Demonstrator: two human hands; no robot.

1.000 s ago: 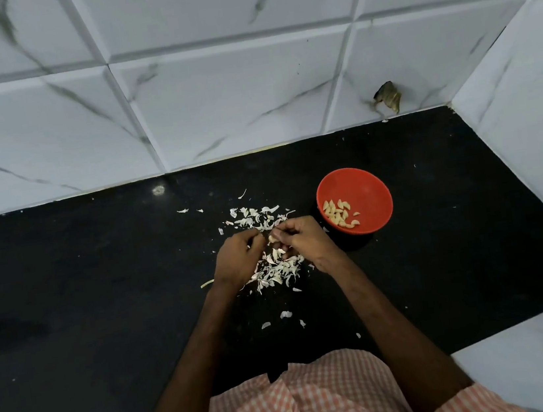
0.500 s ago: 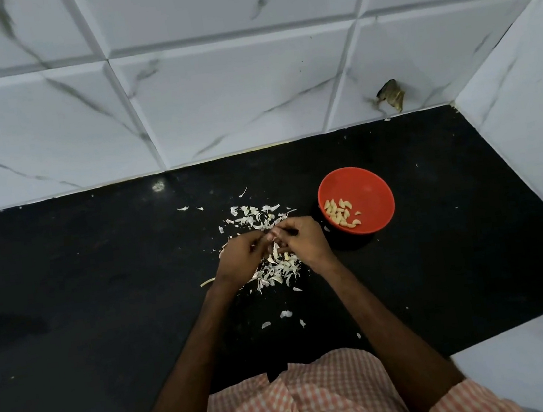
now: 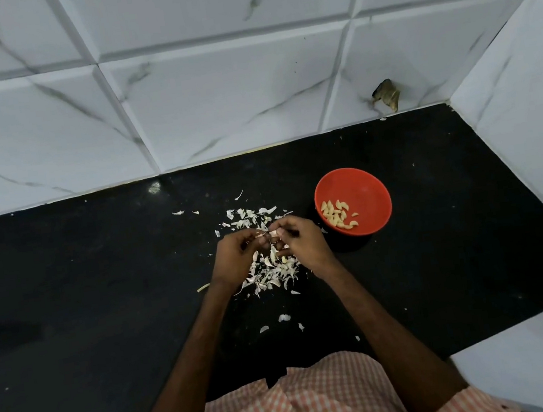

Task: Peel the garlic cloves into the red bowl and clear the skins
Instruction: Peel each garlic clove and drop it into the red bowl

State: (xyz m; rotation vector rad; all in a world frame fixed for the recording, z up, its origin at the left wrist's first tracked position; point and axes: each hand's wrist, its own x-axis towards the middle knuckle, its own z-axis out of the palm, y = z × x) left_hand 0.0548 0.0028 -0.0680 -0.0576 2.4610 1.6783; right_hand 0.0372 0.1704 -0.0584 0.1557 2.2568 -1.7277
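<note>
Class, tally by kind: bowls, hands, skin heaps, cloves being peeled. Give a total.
Red bowl: 1
Hands (left hand, right hand): 2
Heap of skins: 1
Garlic clove pinched by both hands: 1
Total: 5

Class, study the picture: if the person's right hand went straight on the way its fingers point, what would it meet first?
From the right hand, likely first the small pale garlic clove both hands pinch, then the left hand; depth is unclear.
</note>
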